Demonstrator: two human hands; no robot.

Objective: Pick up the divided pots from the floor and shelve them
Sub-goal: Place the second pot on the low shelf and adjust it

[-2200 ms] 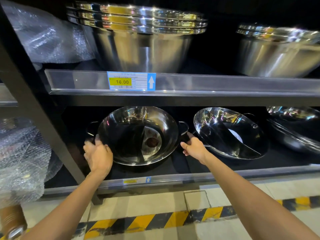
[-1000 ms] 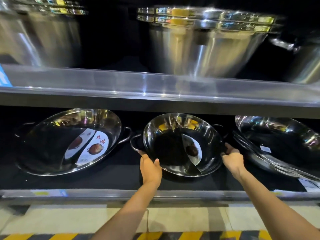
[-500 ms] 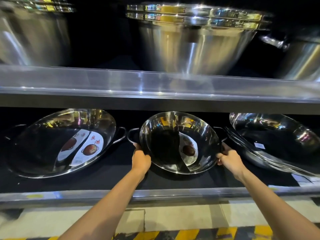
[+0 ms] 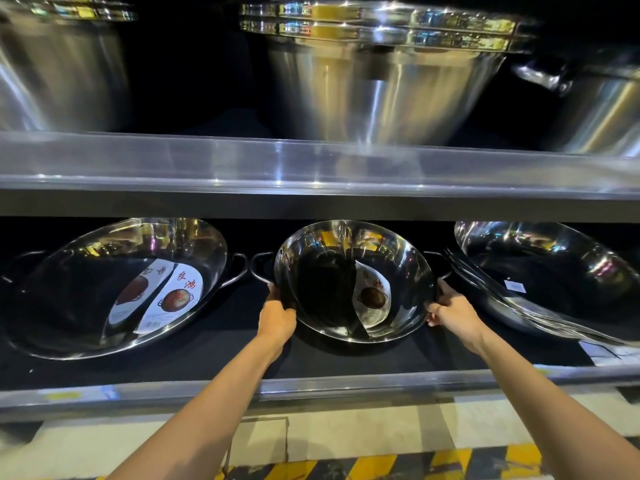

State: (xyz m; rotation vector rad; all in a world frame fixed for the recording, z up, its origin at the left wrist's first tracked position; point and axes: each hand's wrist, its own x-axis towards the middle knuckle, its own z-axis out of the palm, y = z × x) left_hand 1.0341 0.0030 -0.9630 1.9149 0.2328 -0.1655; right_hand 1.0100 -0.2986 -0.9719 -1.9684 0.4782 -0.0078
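Note:
A shiny steel divided pot (image 4: 353, 258) with a curved partition and a paper label inside leans tilted on the bottom shelf (image 4: 311, 386), mouth facing me. My left hand (image 4: 277, 318) grips its lower left rim below the black wire handle. My right hand (image 4: 450, 310) holds the lower right rim. A larger divided pot (image 4: 104, 268) with a label leans on the same shelf to the left, its handle close to the held pot's handle.
A stack of steel pans (image 4: 554, 271) leans at the right of the bottom shelf. Large steel basins (image 4: 381, 81) stand on the upper shelf (image 4: 311, 168). The pale floor (image 4: 329, 438) below has a yellow-black hazard stripe.
The view shifted right along the shelf from the first frame. Over the last second the held pot has tipped more upright, and both hands have kept their hold on its rim.

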